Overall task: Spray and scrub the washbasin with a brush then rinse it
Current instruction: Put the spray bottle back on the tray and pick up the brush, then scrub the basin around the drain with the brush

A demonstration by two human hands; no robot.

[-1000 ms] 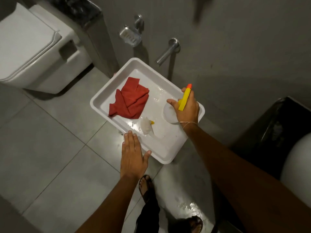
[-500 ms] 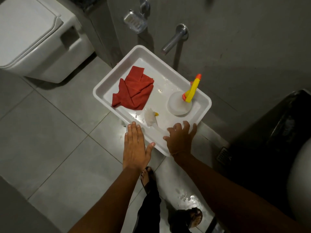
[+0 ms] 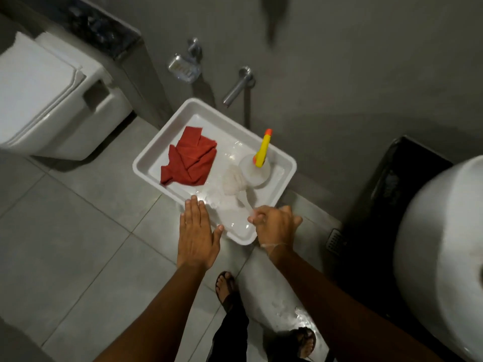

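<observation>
Inside washbasin, blurred white brush, right hand gripping

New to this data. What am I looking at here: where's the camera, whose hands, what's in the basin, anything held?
There is no robot: a person works with bare hands, and the single camera sits on their head, looking down. The white rectangular washbasin is mounted under a wall tap. Inside it lie a crumpled red cloth and a spray bottle with a yellow and orange nozzle. The left hand rests flat on the near rim, holding nothing. The right hand grips the pale handle of a scrub brush, whose head is blurred inside the basin. A toilet stands at the left.
</observation>
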